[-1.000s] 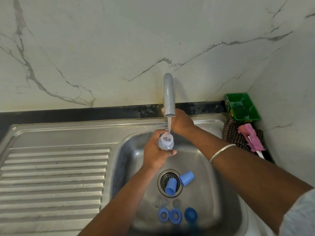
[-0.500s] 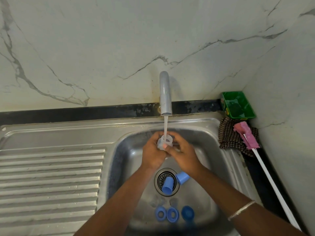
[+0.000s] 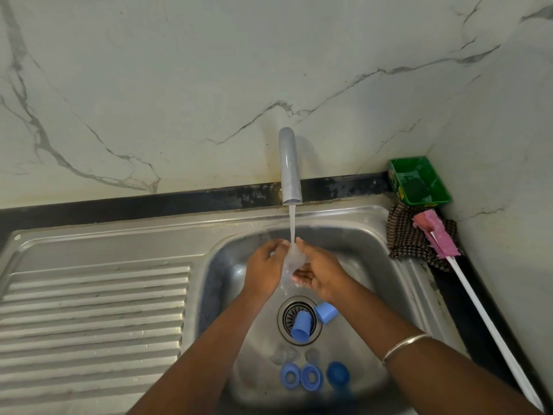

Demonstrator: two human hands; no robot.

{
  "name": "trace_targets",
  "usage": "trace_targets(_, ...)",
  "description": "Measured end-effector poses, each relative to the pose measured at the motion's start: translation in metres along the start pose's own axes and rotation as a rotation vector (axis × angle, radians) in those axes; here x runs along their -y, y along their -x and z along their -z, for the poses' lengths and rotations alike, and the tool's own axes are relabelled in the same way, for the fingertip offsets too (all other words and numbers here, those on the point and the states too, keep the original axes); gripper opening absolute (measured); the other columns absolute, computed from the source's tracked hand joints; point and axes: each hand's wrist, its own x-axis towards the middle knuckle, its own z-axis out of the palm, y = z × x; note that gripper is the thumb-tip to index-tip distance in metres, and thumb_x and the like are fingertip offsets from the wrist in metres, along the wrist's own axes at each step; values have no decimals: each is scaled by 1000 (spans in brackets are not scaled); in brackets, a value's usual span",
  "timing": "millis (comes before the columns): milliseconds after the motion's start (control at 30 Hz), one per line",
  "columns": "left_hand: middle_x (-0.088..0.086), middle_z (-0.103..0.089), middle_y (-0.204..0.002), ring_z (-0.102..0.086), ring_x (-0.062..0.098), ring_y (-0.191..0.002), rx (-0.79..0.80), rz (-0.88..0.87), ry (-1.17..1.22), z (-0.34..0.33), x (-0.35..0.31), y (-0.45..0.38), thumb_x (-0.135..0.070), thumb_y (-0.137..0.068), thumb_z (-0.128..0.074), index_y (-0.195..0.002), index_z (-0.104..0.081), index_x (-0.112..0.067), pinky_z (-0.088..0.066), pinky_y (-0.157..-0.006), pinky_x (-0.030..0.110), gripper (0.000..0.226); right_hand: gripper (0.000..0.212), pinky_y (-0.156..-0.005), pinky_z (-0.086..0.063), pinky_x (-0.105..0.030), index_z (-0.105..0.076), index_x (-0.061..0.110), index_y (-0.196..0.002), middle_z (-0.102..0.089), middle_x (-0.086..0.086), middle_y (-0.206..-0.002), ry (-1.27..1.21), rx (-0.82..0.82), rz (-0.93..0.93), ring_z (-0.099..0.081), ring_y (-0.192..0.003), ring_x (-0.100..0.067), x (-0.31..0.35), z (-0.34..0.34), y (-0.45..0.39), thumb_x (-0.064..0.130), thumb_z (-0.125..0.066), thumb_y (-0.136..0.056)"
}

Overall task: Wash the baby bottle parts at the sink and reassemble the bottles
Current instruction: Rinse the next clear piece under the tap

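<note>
Under the running tap (image 3: pixel 289 166), both my hands hold a clear baby bottle (image 3: pixel 294 260) in the water stream over the sink basin (image 3: pixel 368 265). My left hand (image 3: pixel 263 269) grips it from the left. My right hand (image 3: pixel 321 275) cups it from the right, fingers curled beneath it. The bottle is partly hidden by water and fingers. On the basin floor, two blue caps (image 3: pixel 300 326) (image 3: pixel 326 313) lie by the drain. Nearer me sit two blue rings (image 3: pixel 289 375) (image 3: pixel 310 376), a blue lid (image 3: pixel 337 374) and clear teats (image 3: pixel 282 356).
A ribbed steel drainboard (image 3: pixel 95 310) stretches to the left of the basin. At the back right corner stand a green tray (image 3: pixel 419 182), a checked cloth (image 3: pixel 404 238) and a pink sponge brush (image 3: pixel 437 235) with a long white handle. Marble walls close in behind and to the right.
My right hand came back from behind the tap and joined the left on the bottle. The bottle has tipped from mouth-up under the stream to lying between both hands.
</note>
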Motion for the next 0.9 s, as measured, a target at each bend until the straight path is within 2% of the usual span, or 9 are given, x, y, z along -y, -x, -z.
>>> trace_targets(67,-7,-69,-73,-66,12,-75,-28,62,-73,-2,-2,-5,-31,-102,-49,-78,-66,-30,-52,-67,25,30,36,-71,-61,-36,-64,10,-110,-71,-18,-100,-48,-18,-77,-71,-86,-28,-3,-3,1,41,-66,-93)
trace_targets(167,10,-65,-90,-62,26,-81,-46,315,4,-2,-4,-15,-31,-102,-45,-86,-61,-13,-55,-73,41,29,32,-78,-58,-37,-64,11,-104,-69,-15,-88,-49,-10,-106,-67,-75,-24,-7,-6,2,41,-66,-93)
trace_targets(267,14,-64,-102,-64,30,-84,3,535,211,-2,-12,-16,-29,-100,-48,-108,-57,-8,-57,-69,42,25,26,-76,-57,-34,-66,12,-97,-69,-12,-86,33,-1,-87,-65,-76,-21,-5,-10,2,37,-67,-92)
trace_targets(367,19,-70,-92,-69,32,-78,45,660,220,1,-14,-11,-20,-98,-57,-99,-64,-1,-60,-70,39,20,29,-73,-56,-34,-65,10,-107,-70,-13,-101,152,35,-107,-66,-86,-24,1,-10,2,32,-70,-89)
trace_targets(500,10,-68,-99,-66,29,-93,58,654,252,7,-6,-2,-24,-97,-51,-94,-62,-16,-55,-76,39,14,41,-70,-59,-36,-55,22,-113,-66,-5,-112,441,93,100,-68,-99,-25,-1,-4,1,19,-80,-80)
trace_targets(667,6,-64,-112,-58,25,-107,53,625,167,4,3,4,-15,-97,-52,-98,-64,-17,-47,-80,40,13,66,-75,-52,-18,-60,33,-118,-68,13,-105,829,39,541,-64,-93,-5,-13,12,1,19,-91,-62)
trace_targets(767,11,-64,-121,-57,28,-115,19,625,161,4,9,3,-15,-96,-55,-98,-62,-13,-45,-79,37,8,53,-78,-48,-18,-65,29,-111,-65,11,-103,974,-50,694,-61,-92,-8,-17,19,0,21,-88,-64)
trace_targets(833,15,-65,-122,-57,29,-109,-6,616,153,6,14,3,-17,-95,-54,-96,-61,-13,-44,-79,36,8,48,-73,-43,-16,-63,28,-110,-63,8,-104,1112,-134,699,-60,-92,-12,-17,21,2,24,-85,-67)
trace_targets(900,16,-66,-119,-56,28,-100,-8,588,131,8,18,1,-15,-94,-53,-92,-60,-13,-43,-80,37,8,49,-76,-48,-22,-62,29,-111,-65,6,-107,1197,-120,683,-62,-95,-16,-18,19,5,28,-85,-68)
